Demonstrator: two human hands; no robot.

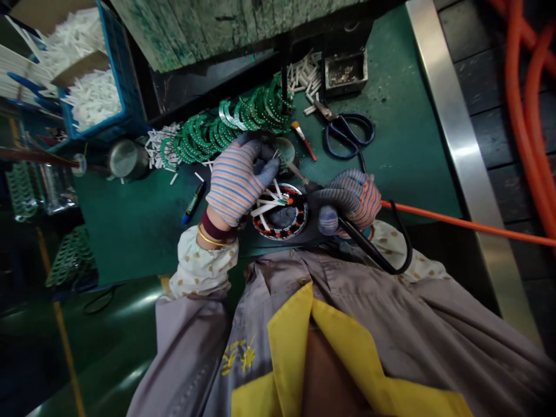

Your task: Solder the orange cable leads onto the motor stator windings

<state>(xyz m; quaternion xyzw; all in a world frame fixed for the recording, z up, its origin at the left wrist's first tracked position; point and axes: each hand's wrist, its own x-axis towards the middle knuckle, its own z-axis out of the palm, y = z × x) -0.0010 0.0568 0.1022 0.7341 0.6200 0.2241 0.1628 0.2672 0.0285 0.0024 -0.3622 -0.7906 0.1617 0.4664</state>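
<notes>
Grey jacket (373,307) with yellow collar (290,341), bottom of frame. Right grip (353,200), right of centre: clenched round soldering iron (313,186), tip slanting up-left. Left grip (241,179), near centre: fingertips pinching thin wire ends (276,155). Wound ring (299,223) lies between the grips, slightly lower, white sleeves (270,205) across it. Outward, on counter (403,150): green arc strips (195,139), upper centre; scissors (345,134), upper right.

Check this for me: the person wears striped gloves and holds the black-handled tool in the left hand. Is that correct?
Not quite: the head view shows the black-handled tool in the right hand, not the left hand. The striped gloves are as you said.
</notes>
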